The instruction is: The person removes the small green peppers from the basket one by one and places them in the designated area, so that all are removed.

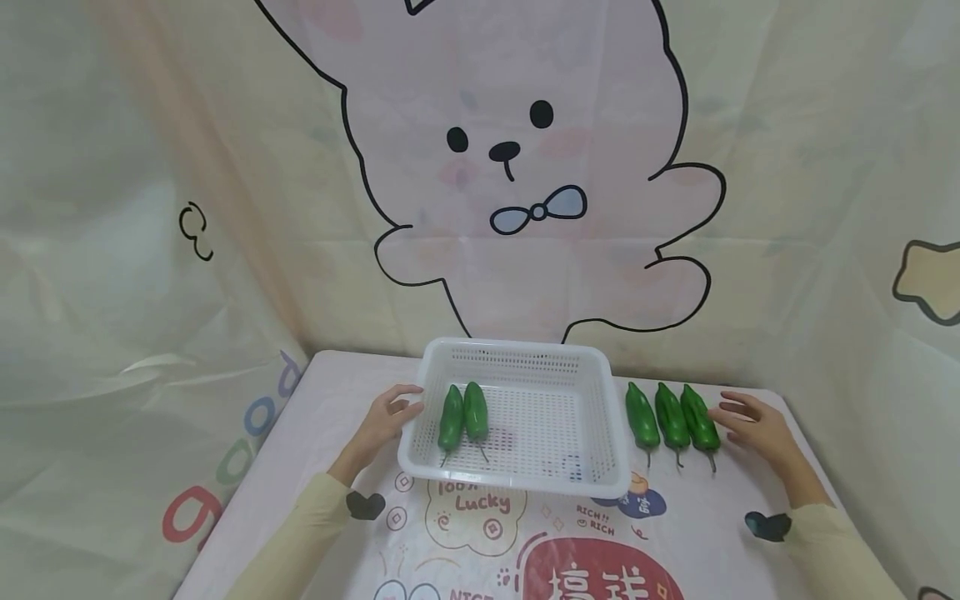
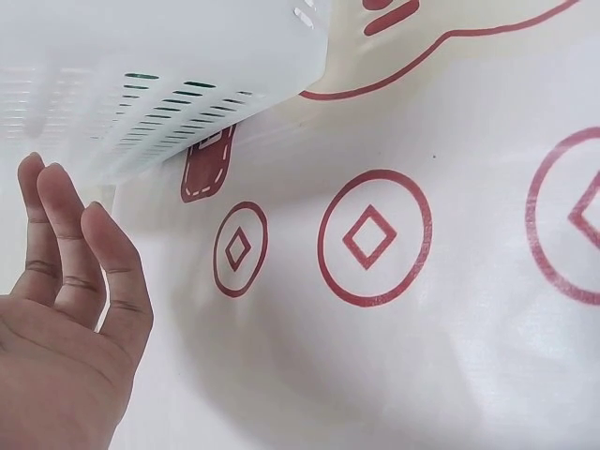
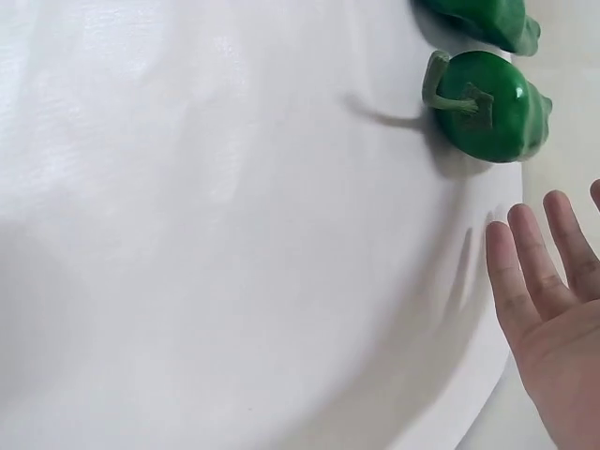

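A white perforated plastic basket [image 1: 517, 482] stands on the table with two green peppers [image 1: 476, 410] side by side at its left. To its right, three more green peppers [image 1: 672, 417] lie in a row on the cloth, stems toward me. My left hand [image 1: 386, 421] is at the basket's left wall, fingers loosely bent and holding nothing; whether they touch the wall I cannot tell. Beside the rightmost pepper [image 3: 487, 108] is my right hand [image 1: 757, 425], its fingers extended and nothing in them. In the right wrist view a gap shows between those fingers and the pepper.
The table is covered by a white printed cloth [image 1: 465, 575] with red lettering and coin drawings. Behind it hangs a curtain [image 1: 615, 267] with a cartoon animal, close to the basket's far rim. More fabric [image 1: 112, 400] closes off the left side.
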### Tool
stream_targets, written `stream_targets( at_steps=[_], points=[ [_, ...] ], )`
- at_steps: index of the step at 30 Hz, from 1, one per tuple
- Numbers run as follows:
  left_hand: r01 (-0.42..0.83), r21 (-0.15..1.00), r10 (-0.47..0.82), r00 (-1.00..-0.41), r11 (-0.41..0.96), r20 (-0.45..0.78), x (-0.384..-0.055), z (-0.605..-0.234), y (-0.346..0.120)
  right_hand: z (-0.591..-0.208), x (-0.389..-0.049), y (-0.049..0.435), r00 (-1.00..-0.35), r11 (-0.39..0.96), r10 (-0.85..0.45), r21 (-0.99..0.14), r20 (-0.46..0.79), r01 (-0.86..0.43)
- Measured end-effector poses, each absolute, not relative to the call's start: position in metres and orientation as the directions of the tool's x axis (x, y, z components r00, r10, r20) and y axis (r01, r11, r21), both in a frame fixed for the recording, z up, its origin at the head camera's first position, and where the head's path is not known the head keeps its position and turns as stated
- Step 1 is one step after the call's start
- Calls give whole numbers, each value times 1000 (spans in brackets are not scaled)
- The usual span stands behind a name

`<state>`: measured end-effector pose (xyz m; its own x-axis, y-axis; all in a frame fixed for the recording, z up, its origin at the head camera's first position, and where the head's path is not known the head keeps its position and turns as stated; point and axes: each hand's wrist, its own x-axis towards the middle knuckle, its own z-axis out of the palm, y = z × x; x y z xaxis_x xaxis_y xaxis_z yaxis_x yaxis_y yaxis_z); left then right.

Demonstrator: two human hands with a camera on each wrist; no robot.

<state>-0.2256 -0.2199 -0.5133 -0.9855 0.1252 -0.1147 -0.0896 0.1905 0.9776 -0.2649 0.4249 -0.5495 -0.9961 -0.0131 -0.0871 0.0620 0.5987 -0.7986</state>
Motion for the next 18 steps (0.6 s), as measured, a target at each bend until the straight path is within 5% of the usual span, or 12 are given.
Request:
stream_targets(
  at_steps=[18],
  points=[
    [-94,980,106,-988,173,-114,-224,-514,-218,-519,-247,389,-988,360,-58,-920,142,-154]
  ],
)
